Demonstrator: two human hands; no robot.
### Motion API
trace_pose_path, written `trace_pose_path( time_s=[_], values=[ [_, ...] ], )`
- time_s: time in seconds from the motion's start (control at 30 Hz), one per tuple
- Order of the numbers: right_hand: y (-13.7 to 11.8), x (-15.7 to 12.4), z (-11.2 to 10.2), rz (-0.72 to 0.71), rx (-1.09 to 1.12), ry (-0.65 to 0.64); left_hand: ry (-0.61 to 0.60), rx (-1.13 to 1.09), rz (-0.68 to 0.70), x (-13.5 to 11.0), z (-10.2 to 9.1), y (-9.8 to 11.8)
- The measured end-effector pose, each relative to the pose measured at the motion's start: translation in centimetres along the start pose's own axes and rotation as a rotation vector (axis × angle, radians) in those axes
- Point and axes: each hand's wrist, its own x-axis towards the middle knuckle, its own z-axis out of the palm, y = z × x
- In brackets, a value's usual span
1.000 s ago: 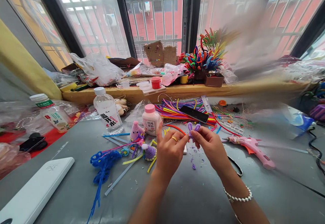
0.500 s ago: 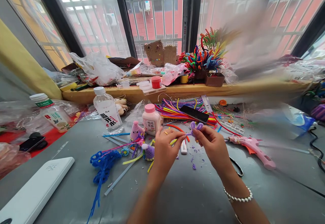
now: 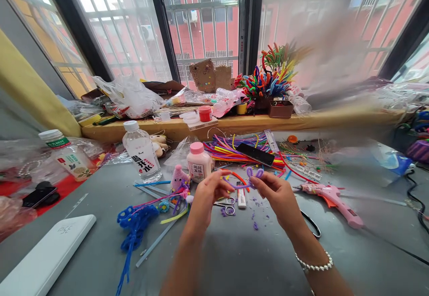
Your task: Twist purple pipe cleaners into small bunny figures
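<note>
My right hand [image 3: 276, 193] pinches a purple pipe cleaner [image 3: 255, 172] bent into small upright loops. A thin tail of it runs left to my left hand [image 3: 208, 195], whose curled fingers are closed on that strand. Below the hands are small scissors [image 3: 229, 206] with metal handles and purple fluff scraps [image 3: 255, 225]. A white-labelled small box [image 3: 241, 197] lies between the hands. Left of my left hand sit a pink crocheted-looking figure [image 3: 180, 179] and a blue pipe cleaner piece [image 3: 139, 220]. My left hand hides part of the things behind it.
A pink glue gun [image 3: 331, 197] lies at right with its cord trailing. Behind the hands are a black phone [image 3: 255, 154], a bundle of coloured pipe cleaners [image 3: 221, 150] and a pink-capped bottle [image 3: 199, 162]. A water bottle [image 3: 142, 155] and white power bank [image 3: 50, 255] stand left.
My left hand has moved a little left and its fingers have loosened, showing more of the purple strand. Scissors have come into sight beneath it. The view has tilted slightly upward.
</note>
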Motion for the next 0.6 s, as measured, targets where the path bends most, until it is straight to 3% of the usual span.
trace_pose_path(
  time_s=[0.1,0.17,0.3,0.4,0.5,0.6],
  values=[
    [-0.7,0.0,-0.3,0.046,0.028,-0.126,-0.041,0.088,-0.059,0.6,-0.8,-0.4],
    [-1.1,-0.1,-0.7,0.067,0.056,-0.158,-0.010,0.089,-0.017,0.8,-1.0,-0.4],
    [-1.0,-0.1,-1.2,0.049,-0.012,-0.170,0.011,0.092,0.105,0.5,-0.8,-0.1],
    [-0.6,-0.1,-1.0,-0.030,-0.135,-0.181,-0.088,0.070,0.056,0.2,-0.1,0.1],
    [-0.5,-0.1,-0.5,-0.019,-0.161,-0.218,-0.074,0.101,0.033,-0.1,0.6,-0.1],
    [-0.6,-0.1,-0.4,0.061,-0.052,-0.193,-0.026,0.086,0.041,-0.2,1.0,-0.4]
  ],
)
